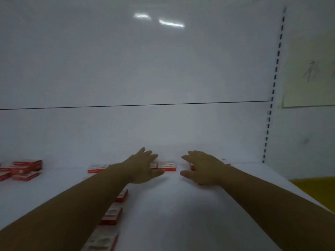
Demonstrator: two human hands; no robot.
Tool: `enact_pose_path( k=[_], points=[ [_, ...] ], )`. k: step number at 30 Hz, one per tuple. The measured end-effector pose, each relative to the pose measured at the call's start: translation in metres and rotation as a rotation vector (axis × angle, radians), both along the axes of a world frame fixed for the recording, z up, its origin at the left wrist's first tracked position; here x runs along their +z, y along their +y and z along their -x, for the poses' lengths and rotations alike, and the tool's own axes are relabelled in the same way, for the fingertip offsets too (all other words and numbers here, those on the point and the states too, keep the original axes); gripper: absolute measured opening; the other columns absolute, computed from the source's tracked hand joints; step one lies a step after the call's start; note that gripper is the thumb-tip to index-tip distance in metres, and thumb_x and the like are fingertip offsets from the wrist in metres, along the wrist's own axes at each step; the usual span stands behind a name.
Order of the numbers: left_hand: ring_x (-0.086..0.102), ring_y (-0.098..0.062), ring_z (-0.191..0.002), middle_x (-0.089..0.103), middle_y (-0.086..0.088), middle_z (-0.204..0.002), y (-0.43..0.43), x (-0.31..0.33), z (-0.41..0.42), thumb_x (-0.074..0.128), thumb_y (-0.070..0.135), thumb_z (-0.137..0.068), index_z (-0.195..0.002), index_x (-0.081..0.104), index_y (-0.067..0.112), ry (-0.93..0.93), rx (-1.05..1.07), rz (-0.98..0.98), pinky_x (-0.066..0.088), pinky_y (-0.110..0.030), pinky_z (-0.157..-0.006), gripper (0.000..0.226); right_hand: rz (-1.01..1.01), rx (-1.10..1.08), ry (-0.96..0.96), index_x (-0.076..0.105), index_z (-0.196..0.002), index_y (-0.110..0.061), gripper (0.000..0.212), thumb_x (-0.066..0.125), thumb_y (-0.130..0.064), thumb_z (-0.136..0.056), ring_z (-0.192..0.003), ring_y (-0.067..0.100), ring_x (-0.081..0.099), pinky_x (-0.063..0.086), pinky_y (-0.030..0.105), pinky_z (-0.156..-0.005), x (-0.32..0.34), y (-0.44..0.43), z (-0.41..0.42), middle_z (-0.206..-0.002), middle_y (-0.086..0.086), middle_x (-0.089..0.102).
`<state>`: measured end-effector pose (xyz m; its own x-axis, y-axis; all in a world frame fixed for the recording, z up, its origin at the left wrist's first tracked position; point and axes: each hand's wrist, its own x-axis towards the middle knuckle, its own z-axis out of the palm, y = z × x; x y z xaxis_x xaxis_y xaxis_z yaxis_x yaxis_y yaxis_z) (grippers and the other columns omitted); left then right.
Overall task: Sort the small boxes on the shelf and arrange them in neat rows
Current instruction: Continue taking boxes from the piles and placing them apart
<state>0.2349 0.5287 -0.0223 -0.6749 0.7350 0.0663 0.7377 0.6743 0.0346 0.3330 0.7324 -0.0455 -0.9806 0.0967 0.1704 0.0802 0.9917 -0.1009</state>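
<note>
Small red-and-white boxes lie on a white shelf (172, 205). A row runs along the back wall: one box (96, 168) left of my left hand, one (166, 166) between my hands, one (192, 167) partly hidden under my right hand. A second line of boxes (111, 214) runs toward me under my left forearm. My left hand (145, 165) hovers over the back row, fingers spread, holding nothing. My right hand (203, 167) is spread flat over the box beneath it; whether it touches the box is unclear.
A loose pile of the same boxes (21, 170) sits at the far left. The white back panel (145, 69) rises behind the row. A slotted upright (272, 98) stands at the right, with a yellow surface (315, 189) beyond the shelf's right edge.
</note>
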Motion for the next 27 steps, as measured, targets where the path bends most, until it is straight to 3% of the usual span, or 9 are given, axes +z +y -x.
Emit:
enact_pose_path(
  k=[3,15,19,23,27],
  points=[
    [-0.008,-0.020,-0.143,0.003,0.001,-0.156,-0.077,0.001,0.003,0.032,0.068,-0.084,-0.146,0.011,0.026,-0.059,0.088,0.034,0.003,-0.046,-0.115,0.078,-0.009,0.128,0.003,0.018,-0.147,-0.029,0.071,0.036,-0.064,-0.088,-0.144,0.016,0.006,0.006,0.035,-0.115,0.005,-0.075,0.026,-0.157,-0.001,0.011],
    [0.001,-0.016,-0.143,0.008,0.003,-0.156,-0.380,-0.011,0.020,0.035,0.065,-0.085,-0.145,0.016,0.029,-0.115,0.369,-0.040,0.007,-0.041,-0.115,0.072,-0.055,0.404,-0.011,0.023,-0.146,-0.025,0.064,0.036,-0.056,-0.092,-0.144,0.016,0.007,0.007,0.034,-0.115,0.015,-0.355,0.107,-0.157,0.002,0.014],
    [0.003,-0.013,-0.143,0.011,0.005,-0.156,-0.435,-0.020,0.041,0.036,0.064,-0.085,-0.145,0.019,0.031,-0.142,0.410,-0.080,0.009,-0.038,-0.114,0.071,-0.067,0.461,-0.051,0.025,-0.145,-0.026,0.063,0.037,-0.056,-0.092,-0.144,0.016,0.008,0.009,0.035,-0.115,0.003,-0.408,0.137,-0.156,0.000,0.017],
    [0.019,-0.014,-0.140,0.020,0.006,-0.153,-0.468,-0.027,0.079,0.039,0.065,-0.084,-0.142,0.025,0.034,-0.156,0.467,-0.137,0.017,-0.036,-0.112,0.068,-0.084,0.473,-0.055,0.025,-0.145,-0.027,0.064,0.038,-0.058,-0.091,-0.143,0.016,0.011,0.012,0.035,-0.115,-0.007,-0.436,0.181,-0.156,-0.001,0.018],
    [0.025,-0.013,-0.137,0.024,0.008,-0.152,-0.490,-0.031,0.109,0.041,0.063,-0.084,-0.141,0.026,0.034,-0.136,0.507,-0.065,0.021,-0.033,-0.111,0.066,-0.083,0.482,-0.025,0.025,-0.146,-0.026,0.064,0.038,-0.057,-0.091,-0.142,0.017,0.015,0.014,0.034,-0.114,-0.009,-0.450,0.233,-0.155,-0.001,0.020]
  ],
)
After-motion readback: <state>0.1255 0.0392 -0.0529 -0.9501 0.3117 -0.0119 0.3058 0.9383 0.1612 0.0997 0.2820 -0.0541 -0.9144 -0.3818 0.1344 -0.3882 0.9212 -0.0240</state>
